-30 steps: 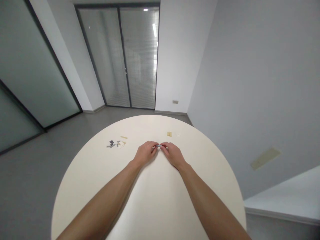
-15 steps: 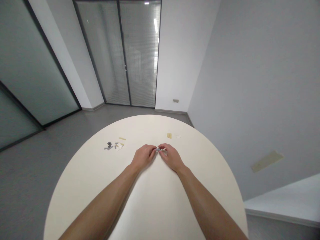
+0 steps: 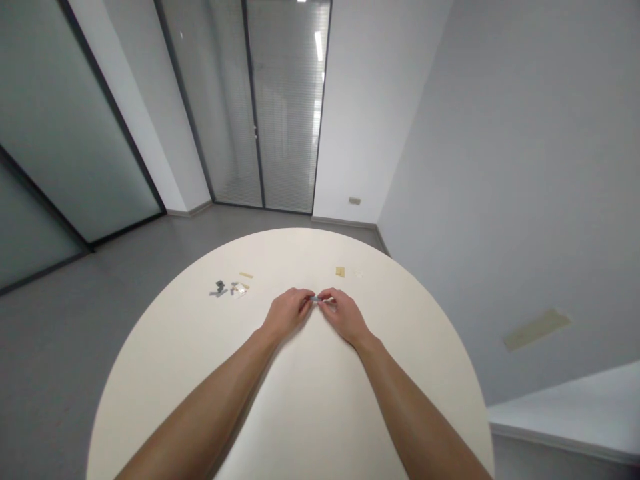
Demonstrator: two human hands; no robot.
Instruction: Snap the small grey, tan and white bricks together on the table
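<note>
Near the middle of the round table, my left hand [image 3: 289, 311] and my right hand [image 3: 345, 313] meet fingertip to fingertip. Between them is a small blue-grey piece [image 3: 315, 299], pinched from both sides; its exact kind is too small to make out. My fingers cover most of it. Left of my hands lies a cluster of small grey, white and tan pieces [image 3: 240, 289], with dark pieces [image 3: 220, 286] beside it. Beyond my right hand rests a flat tan piece [image 3: 340, 272].
The white round table [image 3: 300, 400] has a curved edge all around. A thin tan strip [image 3: 246, 275] lies behind the left cluster. Faint whitish bits [image 3: 359, 274] lie right of the tan piece. A grey wall [image 3: 525, 167] rises close on the right.
The camera view has shifted slightly. My hands keep nearly the same place, with the blue-grey piece still pinched between them.
</note>
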